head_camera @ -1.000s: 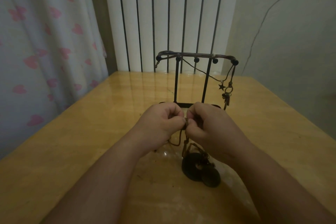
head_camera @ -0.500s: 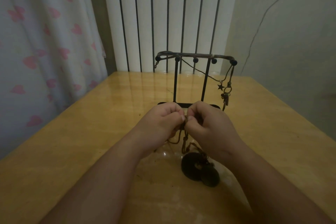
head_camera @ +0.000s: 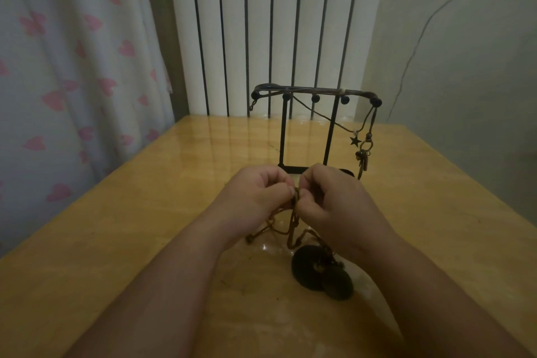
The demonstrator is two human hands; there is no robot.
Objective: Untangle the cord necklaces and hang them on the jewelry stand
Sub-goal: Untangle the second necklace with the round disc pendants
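L hand (head_camera: 258, 195) & R hand (head_camera: 328, 200) pinch tangled cord (head_camera: 292, 227) before stand (head_camera: 315, 94)

Dim, warm-toned; glare on table (head_camera: 174, 183); edges prob. wide-angle warped.

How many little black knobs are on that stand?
5 knobs on the jewelry stand, along its top bar: left end, by the left post, middle, by the right post, right end. Others may be hidden.

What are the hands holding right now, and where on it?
The left hand and right hand both pinch the tangled cord at its raised top.
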